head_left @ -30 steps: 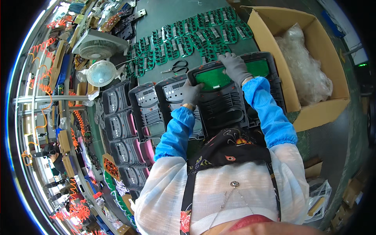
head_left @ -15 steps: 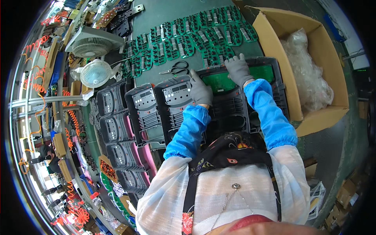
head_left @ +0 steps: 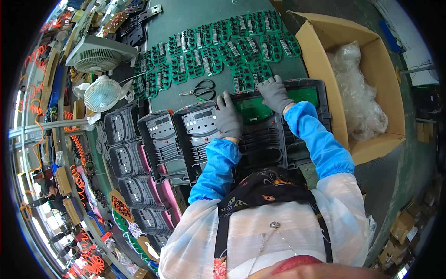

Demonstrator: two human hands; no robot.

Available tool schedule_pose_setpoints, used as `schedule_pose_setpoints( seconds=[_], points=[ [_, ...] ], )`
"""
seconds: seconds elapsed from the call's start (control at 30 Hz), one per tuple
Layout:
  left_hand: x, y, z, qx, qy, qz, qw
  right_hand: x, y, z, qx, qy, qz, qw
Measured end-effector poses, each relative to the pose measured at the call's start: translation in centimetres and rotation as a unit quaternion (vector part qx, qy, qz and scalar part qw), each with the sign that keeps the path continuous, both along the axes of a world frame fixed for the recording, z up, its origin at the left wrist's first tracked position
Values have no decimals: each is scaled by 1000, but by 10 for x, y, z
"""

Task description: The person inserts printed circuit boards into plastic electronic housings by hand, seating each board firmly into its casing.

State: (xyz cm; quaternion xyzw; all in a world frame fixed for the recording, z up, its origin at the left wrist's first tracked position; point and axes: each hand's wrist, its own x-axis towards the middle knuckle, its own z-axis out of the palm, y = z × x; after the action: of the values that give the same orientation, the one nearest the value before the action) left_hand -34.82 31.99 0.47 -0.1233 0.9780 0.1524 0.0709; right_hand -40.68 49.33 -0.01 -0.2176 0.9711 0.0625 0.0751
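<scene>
My left hand (head_left: 228, 120), in a grey glove, lies at the upper left of a dark plastic housing (head_left: 260, 142), its fingers stretched out along the side wall. A green circuit board (head_left: 253, 109) sits in the upper part of that housing. My right hand (head_left: 277, 95), gloved in grey too, rests over the board's upper right, at the far rim. Its fingers are apart and slightly bent; the thumb is hidden. Another housing with a green board (head_left: 307, 96) stands to the right. Left of my left hand is a housing (head_left: 199, 122) with a grey, holed panel and no board showing.
Rows of green circuit boards (head_left: 204, 60) cover the far bench (head_left: 195, 16). Black-handled scissors (head_left: 203, 88) lie before them. A cardboard box (head_left: 325, 79) with clear plastic bags (head_left: 355, 88) stands at right. More housings (head_left: 127, 160), a white fan (head_left: 101, 94) and a larger fan (head_left: 96, 60) are at left.
The whole view has shifted, so the bench and housings appear lower and further left. Both hands stay at the same housing, with little movement relative to it.
</scene>
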Motion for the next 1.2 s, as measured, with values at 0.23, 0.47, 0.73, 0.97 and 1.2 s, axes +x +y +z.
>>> schedule_pose_setpoints(
  seconds=[0.23, 0.47, 0.73, 0.97, 1.2],
  points=[
    [1, -7, 21, 16, -19, -36, 999, -68, 27, 17, -129, -63, -148, 979],
    [41, -15, 45, 81, 152, -27, 985, -100, 27, -60, -55, -85, -107, 989],
    [91, -14, 62, 113, 147, 87, 979, -116, 35, -14, -96, 20, -30, 995],
    [78, 4, 77, 268, 173, 101, 942, -102, 27, 70, -124, 81, 57, 987],
    [83, -19, 107, 725, 73, 102, 678, -4, -28, 140, -155, 10, 365, 918]
  ],
)
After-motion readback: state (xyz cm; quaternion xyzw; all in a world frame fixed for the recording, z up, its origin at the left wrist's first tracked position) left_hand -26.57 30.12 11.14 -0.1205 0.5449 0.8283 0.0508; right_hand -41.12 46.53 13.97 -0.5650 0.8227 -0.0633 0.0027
